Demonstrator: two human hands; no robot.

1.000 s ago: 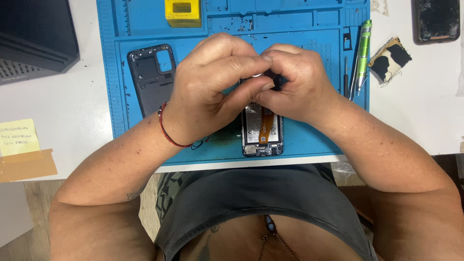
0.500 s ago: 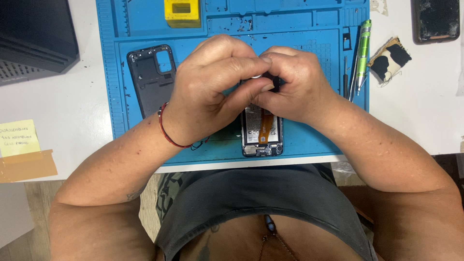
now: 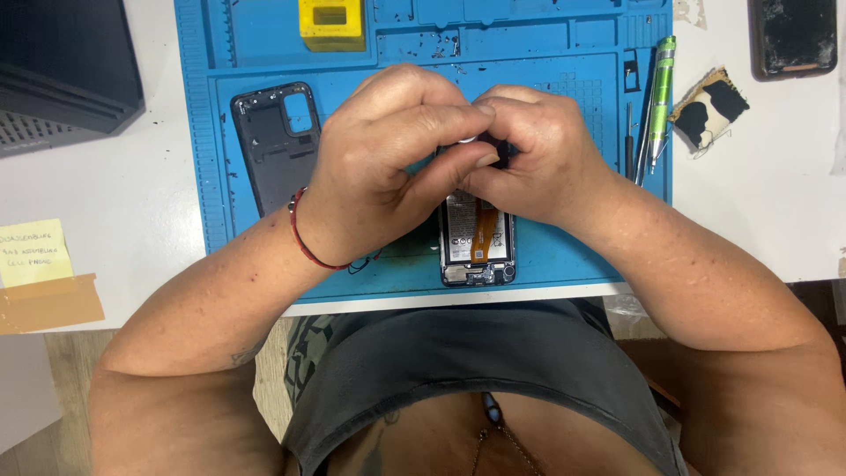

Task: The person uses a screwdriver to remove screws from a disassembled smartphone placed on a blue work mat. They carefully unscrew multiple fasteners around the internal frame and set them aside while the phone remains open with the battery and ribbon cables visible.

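Note:
An opened phone [image 3: 477,240] lies on a blue repair mat [image 3: 546,256], its battery and an orange flex cable showing at the near end. My left hand [image 3: 388,159] and my right hand [image 3: 538,154] are curled together over its upper half, hiding it. Their fingertips pinch a small pale part [image 3: 467,139] between them; what it is cannot be made out. A red cord bracelet [image 3: 304,238] circles my left wrist. The phone's dark back cover [image 3: 278,141] lies to the left of my left hand.
A yellow block [image 3: 332,22] sits at the mat's far edge. A green pen-like tool [image 3: 659,97] and thin metal tools lie at the right. A stained cloth [image 3: 708,110] and another dark phone [image 3: 793,37] rest on the white table. Sticky notes [image 3: 35,256] lie left.

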